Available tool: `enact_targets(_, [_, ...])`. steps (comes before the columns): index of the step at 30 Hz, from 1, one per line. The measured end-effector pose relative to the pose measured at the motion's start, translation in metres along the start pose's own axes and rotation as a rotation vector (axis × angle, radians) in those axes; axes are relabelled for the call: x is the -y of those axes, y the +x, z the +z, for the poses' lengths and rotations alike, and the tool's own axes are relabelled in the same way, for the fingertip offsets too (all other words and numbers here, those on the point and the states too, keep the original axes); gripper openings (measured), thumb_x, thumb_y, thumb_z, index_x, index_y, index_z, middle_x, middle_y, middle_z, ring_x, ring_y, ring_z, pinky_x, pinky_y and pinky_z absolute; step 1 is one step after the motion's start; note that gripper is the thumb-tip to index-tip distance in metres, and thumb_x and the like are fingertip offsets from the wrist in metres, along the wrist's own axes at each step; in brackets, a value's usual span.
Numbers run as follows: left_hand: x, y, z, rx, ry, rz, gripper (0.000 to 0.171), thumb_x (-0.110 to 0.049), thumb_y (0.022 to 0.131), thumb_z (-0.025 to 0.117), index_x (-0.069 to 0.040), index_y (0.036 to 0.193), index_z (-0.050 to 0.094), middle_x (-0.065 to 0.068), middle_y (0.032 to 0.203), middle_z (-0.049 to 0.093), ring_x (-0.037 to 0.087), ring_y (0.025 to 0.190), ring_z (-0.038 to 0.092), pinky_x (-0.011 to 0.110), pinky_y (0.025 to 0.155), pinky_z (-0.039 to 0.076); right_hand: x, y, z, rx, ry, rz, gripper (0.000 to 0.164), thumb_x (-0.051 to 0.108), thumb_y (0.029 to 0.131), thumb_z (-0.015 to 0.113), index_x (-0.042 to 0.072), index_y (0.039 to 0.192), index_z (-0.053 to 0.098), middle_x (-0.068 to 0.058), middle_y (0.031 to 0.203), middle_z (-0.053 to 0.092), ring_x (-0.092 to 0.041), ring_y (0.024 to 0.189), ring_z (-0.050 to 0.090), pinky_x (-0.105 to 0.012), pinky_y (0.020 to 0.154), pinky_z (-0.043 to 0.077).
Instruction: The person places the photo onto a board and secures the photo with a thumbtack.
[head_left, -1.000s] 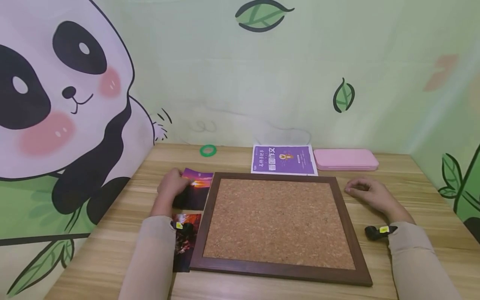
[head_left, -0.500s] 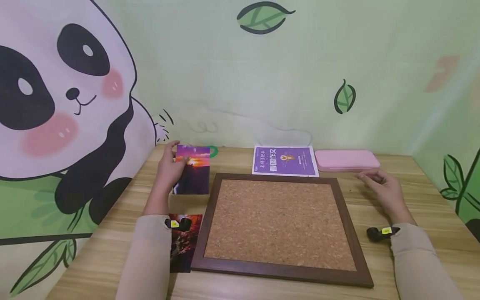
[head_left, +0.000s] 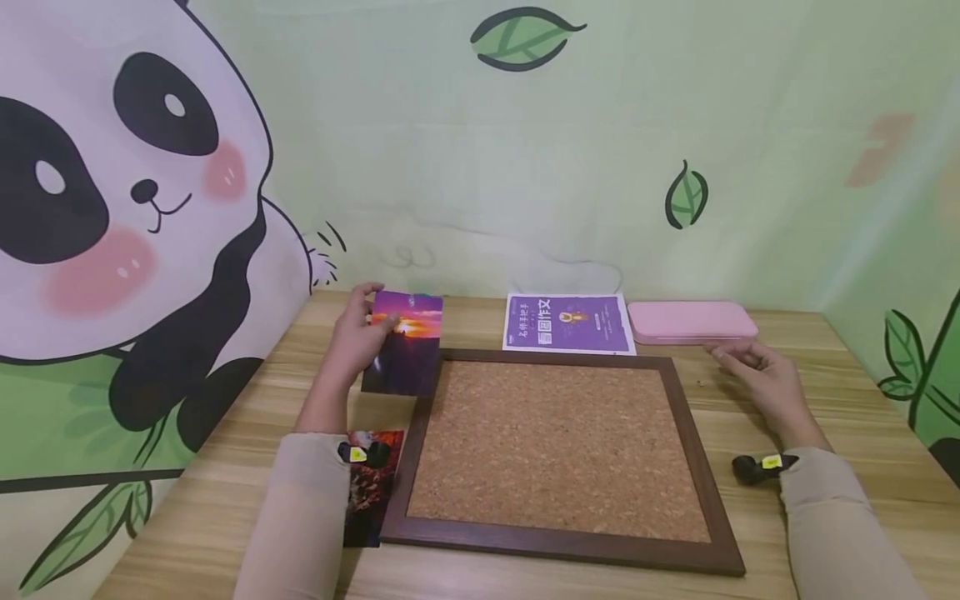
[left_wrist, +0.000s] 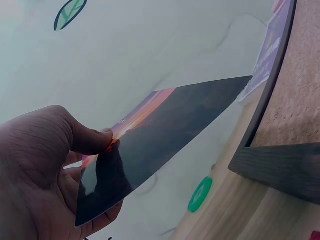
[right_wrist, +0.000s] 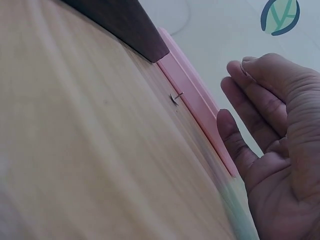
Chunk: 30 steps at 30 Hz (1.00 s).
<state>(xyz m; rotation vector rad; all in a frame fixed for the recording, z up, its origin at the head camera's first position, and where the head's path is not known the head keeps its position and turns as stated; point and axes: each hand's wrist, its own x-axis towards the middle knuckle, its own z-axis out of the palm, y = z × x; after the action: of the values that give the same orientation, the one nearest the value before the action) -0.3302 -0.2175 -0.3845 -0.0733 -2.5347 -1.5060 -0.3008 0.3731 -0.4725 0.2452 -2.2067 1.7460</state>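
Note:
My left hand (head_left: 358,335) pinches a sunset photo (head_left: 408,354) by its left edge, thumb on the picture side and fingers behind. The photo is raised and tilted, its lower right corner overlapping the top left of a brown-framed cork board (head_left: 555,450). A second photo (head_left: 375,483), dark with red foliage, lies left of the board, partly hidden by my left sleeve and wrist camera. My right hand (head_left: 765,383) hovers right of the board with loosely curled fingers and nothing in them. Near it, a thumbtack (right_wrist: 175,98) lies point up on the table.
Behind the board lie a purple-covered booklet (head_left: 568,323) and a pink case (head_left: 692,322). A green tape ring (left_wrist: 200,194) sits at the back left, mostly hidden behind the raised photo in the head view. A printed panda backdrop (head_left: 420,167) stands behind the wooden table.
My left hand has lifted the sunset photo off the table and carried it rightward to the board's top left corner. My right hand has shifted slightly right, its fingers nearer the pink case.

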Motion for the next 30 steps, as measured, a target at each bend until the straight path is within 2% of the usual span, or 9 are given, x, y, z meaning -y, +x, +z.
enact_targets(2, [-0.001,0.000,0.002,0.007,0.000,0.000,0.057,-0.014,0.098,0.063,-0.016,0.149,0.037,0.023,0.119,0.056,0.035,0.099,0.058,0.045,0.080,0.049,0.000,0.000,0.001,0.006,-0.013,0.008,0.022,0.009,0.096,0.069,-0.010,0.106,0.065,0.010,0.097,0.076,-0.001,0.092,0.068,-0.016,0.077,0.053])
enact_targets(5, [-0.003,-0.002,0.005,0.025,0.007,0.000,0.058,-0.014,0.098,0.063,-0.015,0.149,0.037,0.023,0.119,0.055,0.036,0.099,0.058,0.044,0.080,0.048,0.001,0.000,0.002,0.010,-0.091,0.040,0.029,0.016,0.096,0.070,-0.009,0.110,0.065,0.014,0.097,0.075,-0.001,0.091,0.067,-0.016,0.076,0.053])
enact_targets(7, [-0.005,-0.003,0.006,0.035,0.008,-0.003,0.058,-0.014,0.098,0.064,-0.016,0.149,0.037,0.022,0.118,0.056,0.035,0.099,0.058,0.043,0.080,0.048,0.008,-0.002,0.005,0.022,-0.125,0.059,0.031,0.018,0.097,0.069,-0.009,0.113,0.065,0.014,0.095,0.074,-0.001,0.090,0.067,-0.016,0.075,0.052])
enact_targets(11, [-0.006,-0.008,0.010,0.056,0.017,0.012,0.057,-0.014,0.097,0.064,-0.014,0.148,0.037,0.022,0.115,0.057,0.033,0.094,0.059,0.040,0.075,0.050,0.010,-0.002,0.008,0.035,-0.150,0.066,0.033,0.023,0.098,0.068,-0.007,0.114,0.065,0.012,0.093,0.075,-0.001,0.088,0.067,-0.015,0.075,0.051])
enact_targets(14, [-0.005,-0.014,0.018,0.077,0.028,0.034,0.055,-0.014,0.097,0.066,-0.010,0.145,0.040,0.021,0.110,0.057,0.032,0.090,0.060,0.038,0.072,0.051,0.001,0.000,0.008,0.027,-0.157,0.065,0.033,0.026,0.099,0.067,-0.004,0.112,0.066,0.013,0.091,0.075,0.000,0.087,0.066,-0.015,0.074,0.051])
enact_targets(17, [-0.002,-0.022,0.031,0.102,0.029,0.052,0.053,-0.014,0.095,0.068,-0.008,0.141,0.044,0.018,0.105,0.057,0.030,0.086,0.062,0.035,0.067,0.052,0.004,0.000,0.008,0.026,-0.160,0.069,0.032,0.028,0.099,0.067,-0.002,0.111,0.068,0.014,0.089,0.074,-0.003,0.085,0.067,-0.016,0.073,0.051])
enact_targets(23, [0.011,-0.033,0.059,0.154,0.032,0.057,0.048,-0.012,0.093,0.073,-0.007,0.135,0.050,0.014,0.098,0.061,0.021,0.073,0.062,0.031,0.061,0.050,0.034,0.007,0.018,0.089,-0.148,0.003,0.029,0.021,0.100,0.064,-0.006,0.111,0.069,0.010,0.090,0.075,-0.008,0.084,0.065,-0.021,0.069,0.052])
enact_targets(26, [0.016,-0.035,0.065,0.161,0.057,0.061,0.048,-0.010,0.091,0.074,-0.006,0.133,0.052,0.011,0.092,0.060,0.019,0.069,0.057,0.030,0.059,0.047,0.055,0.013,0.036,0.134,-0.165,-0.029,0.028,0.017,0.100,0.064,-0.008,0.111,0.069,0.004,0.091,0.075,-0.009,0.081,0.064,-0.023,0.067,0.051])
enact_targets(30, [0.017,-0.036,0.070,0.160,0.065,0.086,0.047,-0.008,0.090,0.075,-0.003,0.132,0.054,0.011,0.090,0.058,0.021,0.075,0.054,0.031,0.060,0.046,0.083,0.021,0.065,0.173,-0.188,-0.060,0.026,0.017,0.100,0.065,-0.006,0.109,0.071,0.001,0.089,0.075,-0.009,0.077,0.063,-0.022,0.064,0.050])
